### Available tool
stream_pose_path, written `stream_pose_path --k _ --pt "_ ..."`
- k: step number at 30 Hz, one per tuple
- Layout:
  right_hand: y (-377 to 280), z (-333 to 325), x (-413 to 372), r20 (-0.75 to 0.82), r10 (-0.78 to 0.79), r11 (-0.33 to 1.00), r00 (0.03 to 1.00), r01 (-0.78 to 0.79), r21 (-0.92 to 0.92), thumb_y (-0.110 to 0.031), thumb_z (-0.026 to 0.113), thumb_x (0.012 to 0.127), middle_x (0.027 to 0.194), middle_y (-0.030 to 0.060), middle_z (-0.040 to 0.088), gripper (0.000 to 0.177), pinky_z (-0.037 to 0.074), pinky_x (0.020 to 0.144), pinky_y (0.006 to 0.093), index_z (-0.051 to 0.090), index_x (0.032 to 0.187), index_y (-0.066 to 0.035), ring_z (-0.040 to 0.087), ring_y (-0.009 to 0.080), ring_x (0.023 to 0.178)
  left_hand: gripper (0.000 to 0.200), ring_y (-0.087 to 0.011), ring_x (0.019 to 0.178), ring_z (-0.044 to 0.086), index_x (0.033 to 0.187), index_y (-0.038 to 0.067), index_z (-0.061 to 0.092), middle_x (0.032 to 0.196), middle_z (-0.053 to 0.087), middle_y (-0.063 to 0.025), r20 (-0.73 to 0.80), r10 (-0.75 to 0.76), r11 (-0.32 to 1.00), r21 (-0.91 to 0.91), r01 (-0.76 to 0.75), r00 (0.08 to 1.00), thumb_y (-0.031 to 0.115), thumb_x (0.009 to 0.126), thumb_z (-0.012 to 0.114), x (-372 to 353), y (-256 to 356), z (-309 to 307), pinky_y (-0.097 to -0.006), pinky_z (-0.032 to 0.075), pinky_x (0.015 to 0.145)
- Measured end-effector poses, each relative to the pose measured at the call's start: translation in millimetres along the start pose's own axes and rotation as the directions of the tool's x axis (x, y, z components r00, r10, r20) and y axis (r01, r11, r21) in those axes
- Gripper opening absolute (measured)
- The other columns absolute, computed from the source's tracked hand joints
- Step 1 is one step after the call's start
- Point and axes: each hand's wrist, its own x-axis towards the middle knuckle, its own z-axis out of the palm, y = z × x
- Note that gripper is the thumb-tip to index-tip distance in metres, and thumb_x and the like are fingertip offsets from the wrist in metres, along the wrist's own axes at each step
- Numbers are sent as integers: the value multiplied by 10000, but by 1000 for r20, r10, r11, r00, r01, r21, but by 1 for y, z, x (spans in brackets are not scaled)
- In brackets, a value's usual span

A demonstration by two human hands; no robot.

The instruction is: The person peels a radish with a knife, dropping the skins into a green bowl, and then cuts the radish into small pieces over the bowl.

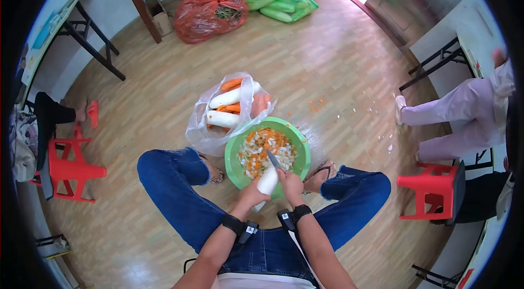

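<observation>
Between my knees, a green basin (233,167) on the floor holds chopped orange and white vegetable pieces (261,150). My left hand (252,194) is wrapped round a peeled white radish (268,181), tilted over the basin's near edge. My right hand (291,184) is closed on a knife, just right of the radish. The knife's blade (272,158) points up and left over the chopped pieces; its handle is hidden in my fingers. Touching the basin's far left side is a clear plastic bag (200,125) with whole white radishes (222,119) and carrots (231,84).
Red (210,19) and green (289,2) bags of vegetables lie at the far side. Red stools stand left (76,171) and right (428,193). A seated person's legs (453,109) are at the right, another's foot (82,111) at the left. Scraps dot the floor.
</observation>
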Motion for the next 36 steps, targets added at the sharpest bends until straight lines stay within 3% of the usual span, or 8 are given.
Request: stream_pose_path --k 6,11,15,20,25,29,31,36 --pt "52 35 10 -105 60 996 993 -53 73 -555 418 824 537 161 558 583 424 463 395 605 667 -25 563 299 493 804 -298 920 575 1191 112 427 1014 593 -149 -10 66 995 -73 -67 998 322 472 719 5 -7 4 -365 455 785" --pt "10 -11 15 478 234 127 847 -514 848 -513 431 855 405 -15 342 528 235 325 239 446 535 -94 298 94 315 842 -261 947 559 1237 5 364 1081 541 -171 -37 251 836 -495 -236 967 265 524 729 20 -16 18 -323 433 819" --pt "10 -23 14 551 162 71 818 -567 821 -512 431 856 396 -41 287 499 217 323 235 381 534 -134 269 91 311 840 -248 955 555 1251 -18 332 1119 515 -167 -17 393 763 -552 -337 919 257 568 738 13 -7 12 -305 426 822" --pt "0 -39 10 626 -14 -76 780 -625 777 -512 446 852 413 -49 303 441 225 337 214 435 621 -136 268 65 315 633 -228 901 586 1234 -1 327 1075 528 -165 293 133 364 -903 229 947 271 747 627 -16 26 -12 -320 504 692" --pt "-4 -22 6 663 -30 20 748 -663 748 -509 423 863 430 -40 351 443 253 350 211 486 660 -120 308 75 324 609 -230 836 598 1233 39 281 968 550 -141 416 358 142 -909 392 836 262 761 596 -7 13 -5 -334 518 624" --pt "-5 -13 -2 275 165 672 947 -312 672 -444 405 884 523 42 528 461 353 406 281 602 824 -31 480 168 416 678 -220 764 589 1234 47 276 965 547 -131 258 81 300 -927 223 963 224 697 650 18 -6 13 -344 501 589" --pt "-11 -18 -10 -1 -261 806 965 218 550 -448 415 873 598 123 587 478 411 489 357 623 816 -20 562 260 521 737 -221 776 586 1300 74 223 1027 525 -146 158 42 403 -906 128 987 178 695 631 19 -5 8 -335 498 605" --pt "-30 -47 -21 313 -211 943 926 108 316 -434 466 850 622 145 585 447 441 564 361 632 767 -27 574 267 577 946 -222 785 575 1363 91 104 1056 513 -140 146 -2 469 -874 130 989 128 610 676 0 7 -14 -327 475 611"
